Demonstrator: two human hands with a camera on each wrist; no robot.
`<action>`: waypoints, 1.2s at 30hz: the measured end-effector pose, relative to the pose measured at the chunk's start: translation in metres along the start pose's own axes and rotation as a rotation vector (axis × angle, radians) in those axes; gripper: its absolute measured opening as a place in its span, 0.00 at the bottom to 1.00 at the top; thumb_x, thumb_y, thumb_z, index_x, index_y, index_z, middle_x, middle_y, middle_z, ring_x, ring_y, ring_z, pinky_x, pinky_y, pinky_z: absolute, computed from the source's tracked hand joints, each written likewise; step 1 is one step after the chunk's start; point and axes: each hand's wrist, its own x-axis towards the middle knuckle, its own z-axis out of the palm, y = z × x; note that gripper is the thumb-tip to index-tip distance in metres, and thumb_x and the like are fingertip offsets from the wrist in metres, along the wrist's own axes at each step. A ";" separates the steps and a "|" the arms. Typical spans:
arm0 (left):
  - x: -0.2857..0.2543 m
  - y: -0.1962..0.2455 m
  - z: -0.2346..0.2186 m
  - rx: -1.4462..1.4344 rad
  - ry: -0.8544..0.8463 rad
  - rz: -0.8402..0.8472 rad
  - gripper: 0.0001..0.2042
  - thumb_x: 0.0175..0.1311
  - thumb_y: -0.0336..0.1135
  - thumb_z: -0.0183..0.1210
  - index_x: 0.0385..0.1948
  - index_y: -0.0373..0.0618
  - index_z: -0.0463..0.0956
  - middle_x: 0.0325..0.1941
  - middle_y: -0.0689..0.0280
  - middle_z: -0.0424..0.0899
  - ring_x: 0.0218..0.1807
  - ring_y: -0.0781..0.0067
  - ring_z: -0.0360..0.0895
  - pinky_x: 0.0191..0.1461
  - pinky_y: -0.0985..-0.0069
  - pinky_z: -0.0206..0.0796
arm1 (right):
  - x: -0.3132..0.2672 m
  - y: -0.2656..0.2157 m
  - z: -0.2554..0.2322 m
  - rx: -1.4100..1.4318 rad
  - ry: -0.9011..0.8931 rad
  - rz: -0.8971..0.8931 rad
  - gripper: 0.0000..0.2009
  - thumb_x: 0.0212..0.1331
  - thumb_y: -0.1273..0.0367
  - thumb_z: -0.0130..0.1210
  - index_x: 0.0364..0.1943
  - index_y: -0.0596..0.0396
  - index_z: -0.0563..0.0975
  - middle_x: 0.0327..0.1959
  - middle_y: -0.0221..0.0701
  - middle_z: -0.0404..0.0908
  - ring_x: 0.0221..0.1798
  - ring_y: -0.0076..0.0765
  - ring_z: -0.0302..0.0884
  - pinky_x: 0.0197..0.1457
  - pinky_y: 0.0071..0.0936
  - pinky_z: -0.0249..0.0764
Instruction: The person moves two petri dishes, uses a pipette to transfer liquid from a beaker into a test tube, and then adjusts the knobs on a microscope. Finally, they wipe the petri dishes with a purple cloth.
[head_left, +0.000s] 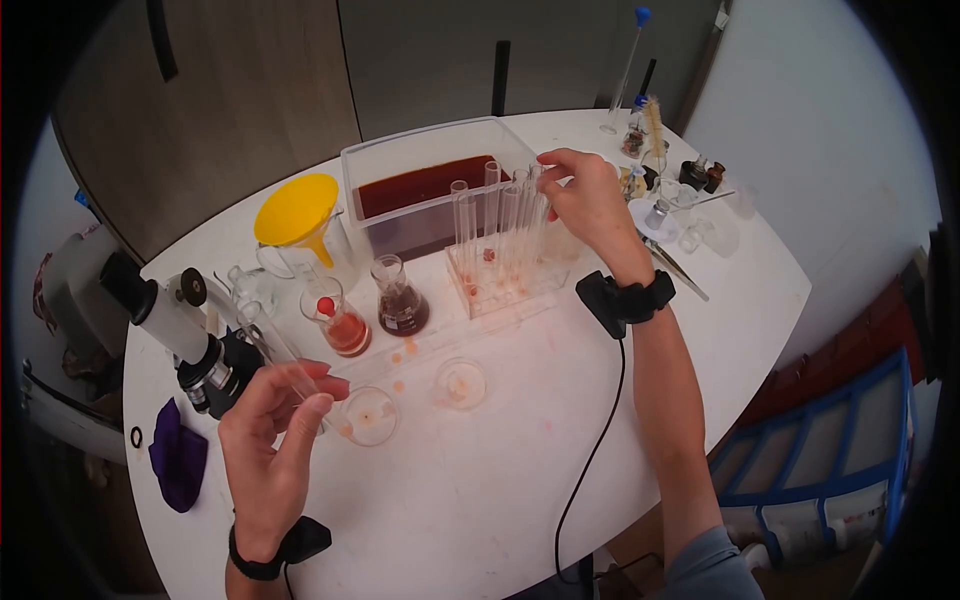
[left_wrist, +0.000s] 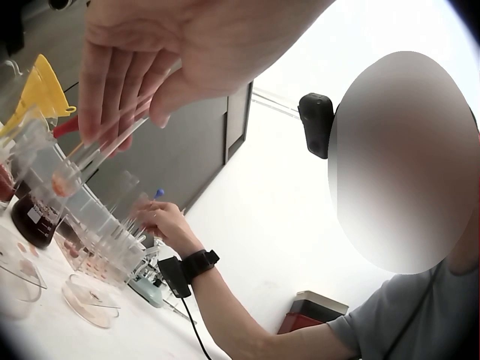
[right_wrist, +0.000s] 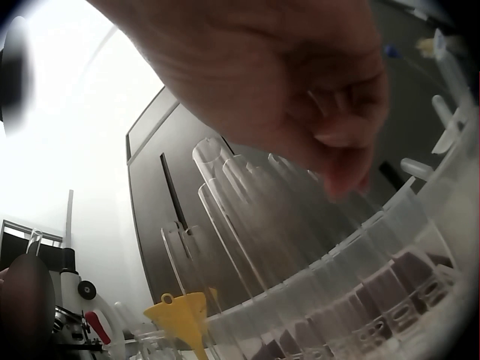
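The left hand point(head_left: 268, 440) holds a clear glass test tube point(head_left: 268, 335) at a slant between thumb and fingers; orange residue marks its low end point(left_wrist: 64, 182) in the left wrist view. At the back, the right hand point(head_left: 590, 205) has its thumb and fingers bent together at the top of a tube in the clear rack point(head_left: 480, 302). Several upright tubes point(right_wrist: 244, 180) stand beside those fingers in the right wrist view; the pinched rim itself is mostly hidden. Two glass dishes point(head_left: 370, 418) lie near the left hand.
Behind the rack stands a plastic tub point(head_left: 400, 225) with dark red liquid. Left of it are a yellow funnel point(head_left: 297, 208), a flask of dark liquid point(head_left: 403, 308), a flask of red liquid point(head_left: 347, 332) and a microscope point(head_left: 180, 325). Small bottles and tweezers point(head_left: 680, 270) lie right.
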 end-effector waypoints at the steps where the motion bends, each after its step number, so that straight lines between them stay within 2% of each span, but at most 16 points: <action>1: 0.000 0.000 0.000 -0.003 -0.001 0.006 0.08 0.71 0.25 0.58 0.48 0.31 0.77 0.33 0.65 0.81 0.46 0.68 0.86 0.50 0.75 0.73 | -0.001 0.000 0.001 0.000 -0.003 0.000 0.17 0.57 0.78 0.55 0.51 0.69 0.82 0.35 0.45 0.89 0.30 0.45 0.88 0.41 0.36 0.83; 3: 0.000 0.001 0.000 -0.004 0.001 -0.003 0.08 0.71 0.25 0.58 0.48 0.31 0.77 0.34 0.65 0.81 0.46 0.68 0.86 0.50 0.75 0.73 | -0.001 0.001 0.001 0.054 -0.072 0.017 0.18 0.57 0.79 0.53 0.53 0.68 0.81 0.33 0.43 0.88 0.26 0.39 0.88 0.36 0.33 0.82; 7: -0.001 0.002 0.000 -0.007 -0.002 -0.005 0.08 0.71 0.25 0.58 0.47 0.31 0.77 0.34 0.65 0.81 0.46 0.68 0.86 0.51 0.74 0.74 | 0.002 0.010 0.000 0.092 -0.102 -0.014 0.18 0.58 0.78 0.55 0.53 0.68 0.80 0.33 0.41 0.88 0.26 0.35 0.87 0.34 0.32 0.81; 9: -0.001 0.002 -0.001 -0.002 0.002 -0.007 0.08 0.71 0.25 0.58 0.47 0.31 0.77 0.34 0.65 0.81 0.46 0.68 0.86 0.51 0.74 0.74 | 0.002 0.002 -0.007 0.110 0.060 -0.002 0.15 0.59 0.76 0.58 0.50 0.69 0.80 0.32 0.41 0.88 0.27 0.35 0.87 0.35 0.30 0.81; 10: -0.001 0.002 -0.001 0.003 0.005 -0.007 0.08 0.71 0.24 0.58 0.47 0.31 0.76 0.35 0.65 0.81 0.46 0.68 0.86 0.51 0.74 0.74 | 0.002 0.000 -0.012 0.108 0.055 -0.001 0.15 0.59 0.76 0.58 0.50 0.69 0.80 0.32 0.41 0.88 0.27 0.35 0.87 0.35 0.30 0.81; 12: -0.001 0.001 0.000 -0.002 0.008 -0.010 0.08 0.71 0.24 0.58 0.47 0.31 0.76 0.34 0.65 0.81 0.46 0.68 0.86 0.51 0.74 0.74 | 0.002 -0.006 -0.023 0.069 0.172 -0.085 0.13 0.58 0.76 0.60 0.46 0.69 0.80 0.32 0.40 0.88 0.29 0.34 0.88 0.37 0.29 0.80; 16: 0.000 0.001 0.000 0.007 0.002 0.000 0.08 0.71 0.24 0.58 0.47 0.30 0.76 0.34 0.65 0.80 0.46 0.69 0.86 0.51 0.75 0.74 | -0.011 -0.022 -0.030 0.070 0.036 0.038 0.09 0.61 0.77 0.61 0.43 0.66 0.79 0.32 0.34 0.86 0.32 0.27 0.86 0.34 0.25 0.79; 18: -0.001 0.002 0.000 0.003 0.006 0.010 0.08 0.71 0.24 0.57 0.47 0.30 0.76 0.34 0.65 0.80 0.46 0.69 0.86 0.51 0.75 0.74 | -0.012 -0.022 -0.027 0.086 -0.062 0.104 0.10 0.56 0.76 0.61 0.41 0.67 0.81 0.31 0.41 0.88 0.31 0.36 0.88 0.39 0.31 0.80; 20: -0.002 0.000 -0.002 -0.002 0.016 0.018 0.08 0.71 0.24 0.57 0.47 0.30 0.76 0.33 0.66 0.80 0.46 0.69 0.86 0.50 0.75 0.74 | -0.013 -0.021 -0.025 0.027 -0.123 0.089 0.10 0.56 0.77 0.61 0.41 0.67 0.81 0.31 0.42 0.88 0.32 0.38 0.88 0.39 0.32 0.79; 21: -0.002 -0.002 -0.004 0.005 0.014 0.043 0.08 0.71 0.24 0.58 0.47 0.30 0.77 0.38 0.62 0.83 0.46 0.69 0.87 0.50 0.76 0.75 | -0.014 -0.021 -0.025 -0.032 -0.179 0.075 0.10 0.55 0.77 0.61 0.40 0.67 0.81 0.32 0.42 0.88 0.33 0.40 0.88 0.39 0.33 0.79; 24: 0.000 0.000 -0.007 0.026 0.012 0.065 0.08 0.71 0.24 0.59 0.47 0.31 0.77 0.42 0.59 0.86 0.47 0.68 0.87 0.50 0.76 0.77 | -0.019 -0.021 -0.023 -0.157 -0.232 0.066 0.12 0.54 0.78 0.60 0.43 0.68 0.81 0.32 0.44 0.87 0.35 0.45 0.87 0.41 0.33 0.79; 26: 0.000 0.001 -0.011 0.049 0.051 0.042 0.08 0.71 0.23 0.59 0.47 0.31 0.77 0.43 0.59 0.86 0.47 0.68 0.88 0.50 0.75 0.77 | -0.023 -0.023 -0.029 -0.206 -0.164 0.019 0.14 0.54 0.78 0.60 0.46 0.68 0.81 0.33 0.44 0.87 0.37 0.46 0.87 0.43 0.34 0.80; 27: 0.001 -0.002 -0.012 0.007 0.055 0.070 0.07 0.71 0.23 0.59 0.46 0.32 0.77 0.42 0.59 0.86 0.48 0.67 0.88 0.50 0.75 0.78 | -0.027 -0.036 -0.035 -0.217 -0.135 0.024 0.15 0.57 0.79 0.59 0.50 0.68 0.79 0.31 0.35 0.86 0.34 0.28 0.85 0.38 0.26 0.78; 30: 0.004 -0.005 -0.012 -0.038 0.035 0.076 0.08 0.71 0.23 0.60 0.47 0.32 0.77 0.44 0.60 0.85 0.49 0.69 0.87 0.52 0.75 0.77 | -0.045 -0.078 -0.042 -0.162 0.015 -0.010 0.12 0.59 0.78 0.61 0.47 0.66 0.80 0.32 0.33 0.86 0.32 0.23 0.82 0.36 0.23 0.77; 34: 0.005 -0.007 -0.010 -0.029 -0.015 0.023 0.07 0.72 0.26 0.59 0.46 0.33 0.78 0.49 0.59 0.85 0.50 0.72 0.85 0.50 0.77 0.75 | -0.069 -0.107 -0.007 0.057 -0.102 -0.224 0.08 0.58 0.77 0.65 0.40 0.65 0.82 0.27 0.38 0.86 0.30 0.31 0.86 0.37 0.25 0.79; 36: 0.006 -0.006 -0.014 -0.019 -0.011 0.018 0.06 0.73 0.26 0.59 0.46 0.33 0.78 0.49 0.58 0.84 0.50 0.72 0.85 0.51 0.77 0.75 | -0.076 -0.119 0.015 0.009 -0.212 -0.328 0.10 0.56 0.75 0.67 0.40 0.64 0.82 0.28 0.41 0.85 0.29 0.39 0.85 0.35 0.30 0.79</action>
